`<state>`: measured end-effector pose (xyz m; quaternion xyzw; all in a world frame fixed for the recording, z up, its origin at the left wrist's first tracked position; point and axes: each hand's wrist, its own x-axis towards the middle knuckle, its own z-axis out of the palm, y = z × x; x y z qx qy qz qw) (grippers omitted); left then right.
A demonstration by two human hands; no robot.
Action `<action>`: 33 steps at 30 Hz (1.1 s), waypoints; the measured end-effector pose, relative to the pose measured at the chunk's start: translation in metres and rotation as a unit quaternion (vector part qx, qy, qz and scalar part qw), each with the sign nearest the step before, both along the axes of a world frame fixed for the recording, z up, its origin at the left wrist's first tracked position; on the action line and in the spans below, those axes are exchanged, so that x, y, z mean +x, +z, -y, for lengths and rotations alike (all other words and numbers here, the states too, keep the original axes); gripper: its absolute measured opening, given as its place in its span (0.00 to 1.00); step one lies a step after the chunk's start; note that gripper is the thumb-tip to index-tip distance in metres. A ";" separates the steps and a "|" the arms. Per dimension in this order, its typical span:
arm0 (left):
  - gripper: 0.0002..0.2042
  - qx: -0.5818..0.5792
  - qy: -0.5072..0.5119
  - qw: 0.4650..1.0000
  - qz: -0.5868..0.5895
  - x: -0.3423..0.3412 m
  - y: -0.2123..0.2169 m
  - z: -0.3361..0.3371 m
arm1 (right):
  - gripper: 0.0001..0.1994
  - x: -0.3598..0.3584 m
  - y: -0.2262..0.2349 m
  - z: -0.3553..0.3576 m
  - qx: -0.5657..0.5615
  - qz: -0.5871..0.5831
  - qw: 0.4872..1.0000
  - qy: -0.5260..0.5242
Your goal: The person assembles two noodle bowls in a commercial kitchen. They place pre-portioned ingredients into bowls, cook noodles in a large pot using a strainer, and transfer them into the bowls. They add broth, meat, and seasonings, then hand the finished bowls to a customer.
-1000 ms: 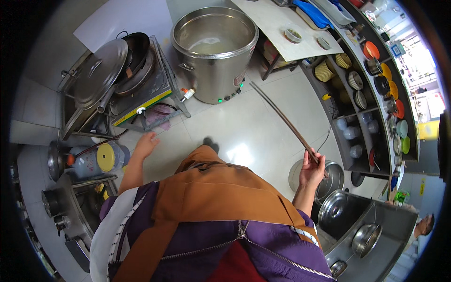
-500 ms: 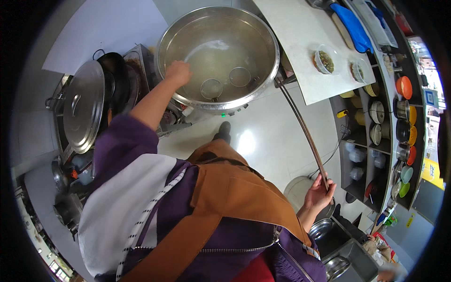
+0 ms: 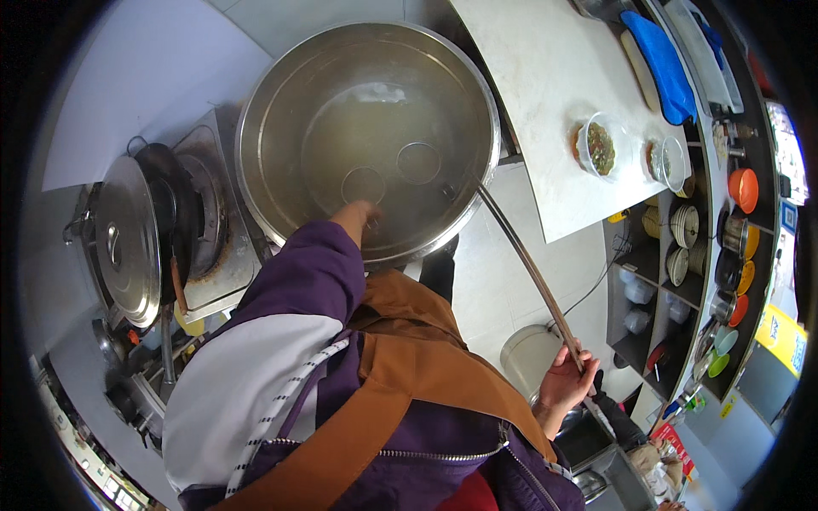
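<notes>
Steel walls rise around the big pot, where two round strainers sit in cloudy liquid. I have the left hand over the near rim, beside the nearer strainer; haze blurs its fingers, so I cannot tell whether that grip is closed on a handle. At my right hand, fingers wrap the upper end of long brown chopsticks, whose far ends reach the pot's right rim, contact unclear. I judge that good work here means left fingers high, clear of the liquid, and sticks held together, away from the tabletop and its plastic bowls.
</notes>
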<state>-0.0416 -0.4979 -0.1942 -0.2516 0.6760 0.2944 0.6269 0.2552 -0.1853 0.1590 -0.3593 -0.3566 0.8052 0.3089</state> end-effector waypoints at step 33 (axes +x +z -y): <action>0.10 0.154 0.525 0.759 -0.353 0.096 0.368 -0.078 | 0.11 -0.268 -0.089 -0.029 -0.212 -0.059 0.898 0.380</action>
